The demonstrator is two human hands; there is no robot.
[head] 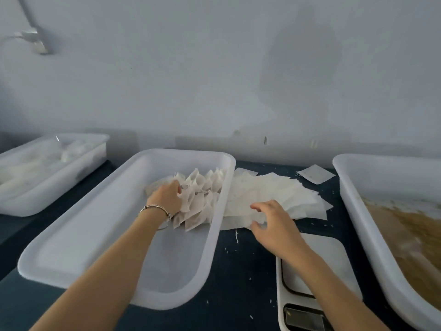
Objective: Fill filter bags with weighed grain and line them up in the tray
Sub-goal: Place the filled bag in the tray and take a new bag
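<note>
So the left hand point(167, 197) is down in the middle white tray point(114, 235), fingers pressed against the near side of a bunch of filled filter bags point(202, 192) that stand packed together at the tray's far right corner. The fingertips are buried among the bags, so I can't tell whether it's actually gripping one or just pushing on them. There's a thin bracelet point(156, 209) on that wrist.

The right hand point(274, 220) is just outside the tray's right wall, over the near edge of a loose pile of flat empty filter bags point(274, 192) on the dark desk point(238, 271). Fingers are spread and slightly bent, touching or nearly touching the top bags, not closed on anything that I can see. One stray empty bag point(316, 174) lies apart near the desk's back edge.

A white kitchen scale point(317, 278) sits at the front edge under the right forearm. Along the right edge there's a big white tub of grain point(410, 235). Another white tray point(47, 170) with pale stuff in it sits at the back left, too blurry to make out. A few loose grains are scattered on the desk.
</note>
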